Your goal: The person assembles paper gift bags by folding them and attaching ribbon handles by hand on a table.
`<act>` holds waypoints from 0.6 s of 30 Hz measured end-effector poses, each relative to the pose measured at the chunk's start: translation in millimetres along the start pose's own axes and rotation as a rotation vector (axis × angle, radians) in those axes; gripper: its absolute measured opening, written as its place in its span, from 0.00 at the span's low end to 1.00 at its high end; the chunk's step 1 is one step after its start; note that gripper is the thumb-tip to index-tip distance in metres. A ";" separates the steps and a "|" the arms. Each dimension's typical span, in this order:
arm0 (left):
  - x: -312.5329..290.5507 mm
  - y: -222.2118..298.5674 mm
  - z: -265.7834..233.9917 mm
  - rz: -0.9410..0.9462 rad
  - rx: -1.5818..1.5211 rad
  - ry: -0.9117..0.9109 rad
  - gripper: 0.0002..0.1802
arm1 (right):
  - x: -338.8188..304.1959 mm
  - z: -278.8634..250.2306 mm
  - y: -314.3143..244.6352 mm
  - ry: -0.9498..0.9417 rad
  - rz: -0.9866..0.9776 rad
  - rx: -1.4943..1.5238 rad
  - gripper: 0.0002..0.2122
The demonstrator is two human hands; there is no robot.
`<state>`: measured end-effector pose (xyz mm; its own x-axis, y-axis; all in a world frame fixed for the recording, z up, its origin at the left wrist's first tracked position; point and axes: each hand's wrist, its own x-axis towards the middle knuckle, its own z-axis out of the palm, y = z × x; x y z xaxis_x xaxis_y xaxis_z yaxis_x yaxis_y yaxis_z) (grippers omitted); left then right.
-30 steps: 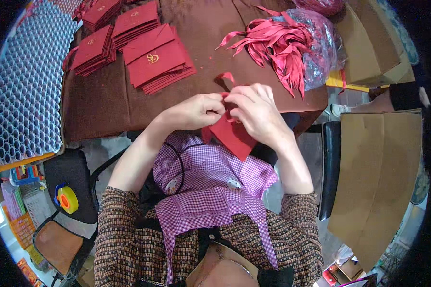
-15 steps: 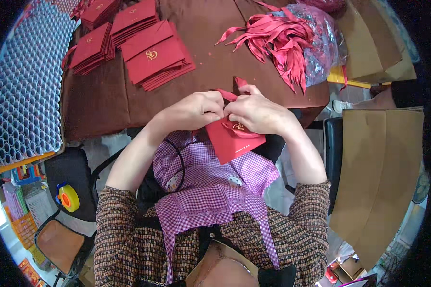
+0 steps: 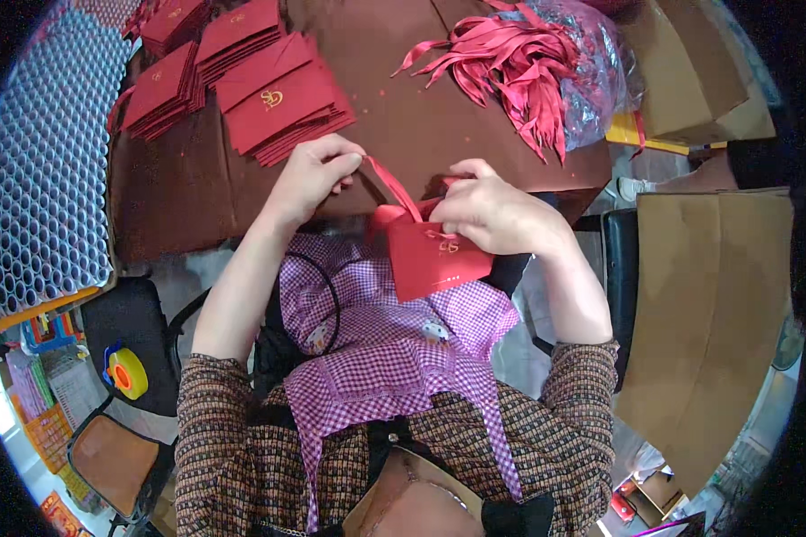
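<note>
A small red paper bag [image 3: 430, 268] with a gold emblem is held upright over my lap, at the table's near edge. My right hand [image 3: 501, 213] is closed on the bag's top right edge; its fingertips partly hide the rim. From the bag's opening a red ribbon [image 3: 387, 182] runs up and left, stretched taut. Its upper end is pinched between thumb and finger of my left hand [image 3: 312, 174], which is above the table edge. More ribbon lies across the bag's front near the emblem.
Stacks of flat red bags [image 3: 282, 98] lie on the brown-covered table [image 3: 385, 98]. Loose red ribbons [image 3: 519, 72] spill from a clear plastic bag [image 3: 609, 76]. A honeycomb-like stack of tubes [image 3: 40, 170] stands left, cardboard [image 3: 707, 322] right. A tape roll [image 3: 128, 373] rests on a black chair.
My left hand has moved up and left, away from the bag, drawing the ribbon out straight. The right hand stays at the bag, which has turned slightly.
</note>
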<state>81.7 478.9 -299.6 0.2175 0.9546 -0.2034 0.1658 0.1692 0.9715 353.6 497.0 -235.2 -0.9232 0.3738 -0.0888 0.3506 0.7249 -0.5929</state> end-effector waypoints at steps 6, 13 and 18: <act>-16.7 4.0 18.5 -0.052 -0.203 0.342 0.12 | -0.1 6.8 9.6 0.156 0.079 -0.004 0.08; -52.1 17.4 43.3 -0.029 0.112 -0.177 0.14 | 10.0 13.8 17.1 0.401 0.089 0.226 0.08; -50.8 1.3 57.2 0.031 -0.214 -0.209 0.20 | 24.8 9.6 4.9 0.401 0.390 0.446 0.13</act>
<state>125.9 416.6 -294.9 0.4163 0.8927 -0.1725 -0.0458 0.2101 0.9766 330.9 504.3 -248.0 -0.5848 0.8035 -0.1114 0.4667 0.2210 -0.8564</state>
